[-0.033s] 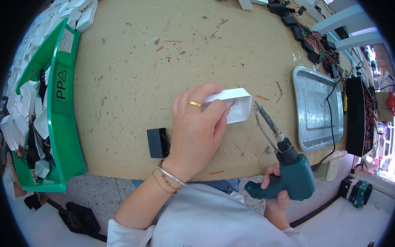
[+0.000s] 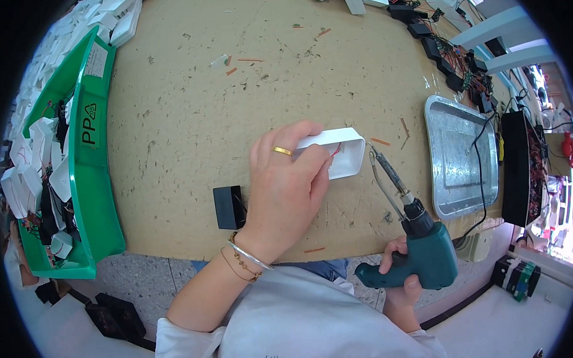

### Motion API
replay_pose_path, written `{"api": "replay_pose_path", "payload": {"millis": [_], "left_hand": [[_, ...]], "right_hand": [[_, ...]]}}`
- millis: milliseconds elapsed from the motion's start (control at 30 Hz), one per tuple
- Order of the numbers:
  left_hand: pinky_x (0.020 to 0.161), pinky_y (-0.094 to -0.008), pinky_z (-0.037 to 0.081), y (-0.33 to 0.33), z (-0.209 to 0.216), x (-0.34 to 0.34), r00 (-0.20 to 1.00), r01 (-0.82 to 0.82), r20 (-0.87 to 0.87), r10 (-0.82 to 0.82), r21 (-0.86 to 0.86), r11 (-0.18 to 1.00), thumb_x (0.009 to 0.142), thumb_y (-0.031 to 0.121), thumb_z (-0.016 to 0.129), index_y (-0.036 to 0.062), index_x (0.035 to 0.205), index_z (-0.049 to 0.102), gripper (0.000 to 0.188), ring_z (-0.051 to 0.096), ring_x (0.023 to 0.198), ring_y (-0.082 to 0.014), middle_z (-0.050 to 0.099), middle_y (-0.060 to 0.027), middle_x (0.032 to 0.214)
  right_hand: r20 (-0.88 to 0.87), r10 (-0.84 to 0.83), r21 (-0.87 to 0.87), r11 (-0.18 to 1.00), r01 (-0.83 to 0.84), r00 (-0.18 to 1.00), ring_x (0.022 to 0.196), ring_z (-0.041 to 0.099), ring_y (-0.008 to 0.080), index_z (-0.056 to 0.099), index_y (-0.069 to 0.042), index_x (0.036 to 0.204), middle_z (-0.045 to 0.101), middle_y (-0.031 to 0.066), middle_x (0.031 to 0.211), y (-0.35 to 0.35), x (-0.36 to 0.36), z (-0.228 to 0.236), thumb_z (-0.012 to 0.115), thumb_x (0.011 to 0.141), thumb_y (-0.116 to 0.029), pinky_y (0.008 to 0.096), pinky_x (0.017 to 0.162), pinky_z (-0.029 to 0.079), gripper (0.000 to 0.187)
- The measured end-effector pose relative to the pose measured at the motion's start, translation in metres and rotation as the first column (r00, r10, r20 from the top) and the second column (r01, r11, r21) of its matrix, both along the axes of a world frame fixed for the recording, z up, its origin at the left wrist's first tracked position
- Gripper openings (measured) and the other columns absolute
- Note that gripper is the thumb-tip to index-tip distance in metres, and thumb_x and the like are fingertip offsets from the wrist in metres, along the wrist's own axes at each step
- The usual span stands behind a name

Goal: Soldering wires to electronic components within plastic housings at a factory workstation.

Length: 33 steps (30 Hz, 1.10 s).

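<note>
My left hand (image 2: pixel 286 179) is closed on a white plastic housing (image 2: pixel 348 161), an open shallow box held over the worktop. Red wires (image 2: pixel 337 150) show inside it beside my thumb; the fingers hide the rest of the interior. Down at the table's front edge, my right hand (image 2: pixel 397 265) grips the handle of a dark green pistol-shaped soldering gun (image 2: pixel 432 253). Its metal tip and thin feed tube point up and left, close to the housing's right end. A small black box (image 2: pixel 229 207) lies just left of my left wrist.
A green bin (image 2: pixel 91 172) at the left holds white housings and wired parts. On the right are a metal tray (image 2: pixel 462 207) crossed by a black cable, and a long black box (image 2: pixel 517 168). Wired black modules (image 2: pixel 433 48) line the far right; white casings (image 2: pixel 124 25) pile far left.
The soldering gun's tip has shifted very slightly away from the white housing. My left hand and the housing look unmoved.
</note>
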<state>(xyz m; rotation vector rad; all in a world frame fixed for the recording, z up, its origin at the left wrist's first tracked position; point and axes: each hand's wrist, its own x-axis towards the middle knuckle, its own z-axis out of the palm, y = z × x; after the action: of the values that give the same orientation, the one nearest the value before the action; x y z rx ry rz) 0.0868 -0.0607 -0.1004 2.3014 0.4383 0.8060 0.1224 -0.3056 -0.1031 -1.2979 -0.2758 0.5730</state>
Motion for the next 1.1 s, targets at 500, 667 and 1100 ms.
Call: {"api": "replay_pose_path", "payload": {"millis": [500, 667, 1100], "left_hand": [[0.086, -0.0403, 0.038, -0.0031, 0.0040, -0.0013, 1.000, 0.000, 0.017, 0.000, -0.044, 0.999, 0.073, 0.004, 0.067, 0.0056, 0.078, 0.057, 0.011, 0.051, 0.097, -0.0298, 0.055, -0.0105, 0.109], [0.085, -0.0401, 0.039, -0.0043, 0.0027, 0.0005, 1.000, -0.013, 0.012, 0.014, -0.052, 0.999, 0.074, 0.005, 0.067, 0.0053, 0.078, 0.058, 0.010, 0.051, 0.096, -0.0296, 0.055, -0.0107, 0.108], [0.085, -0.0404, 0.038, -0.0027, 0.0029, -0.0015, 1.000, -0.004, 0.003, 0.004, -0.017, 1.000, 0.075, 0.008, 0.068, 0.0062, 0.079, 0.060, 0.009, 0.051, 0.096, -0.0290, 0.055, -0.0100, 0.109]], "right_hand": [[0.041, 0.002, 0.053, 0.999, -0.004, 0.999, 0.065, 0.057, 0.0189, 0.047, 0.007, 0.111, 0.049, 0.0166, 0.104, 0.0003, 0.0028, -0.0019, 0.068, 0.075, -0.041, 0.0255, 0.063, 0.047, 0.064], [0.064, 0.016, 0.042, 0.999, -0.019, 0.998, 0.064, 0.057, 0.0190, 0.048, 0.007, 0.112, 0.050, 0.0178, 0.104, -0.0014, 0.0045, -0.0023, 0.067, 0.076, -0.043, 0.0262, 0.063, 0.047, 0.064], [0.051, 0.012, -0.060, 0.998, -0.009, 0.999, 0.067, 0.058, 0.0185, 0.053, 0.006, 0.111, 0.056, 0.0181, 0.102, -0.0030, 0.0000, 0.0057, 0.071, 0.072, -0.046, 0.0271, 0.063, 0.046, 0.067]]}}
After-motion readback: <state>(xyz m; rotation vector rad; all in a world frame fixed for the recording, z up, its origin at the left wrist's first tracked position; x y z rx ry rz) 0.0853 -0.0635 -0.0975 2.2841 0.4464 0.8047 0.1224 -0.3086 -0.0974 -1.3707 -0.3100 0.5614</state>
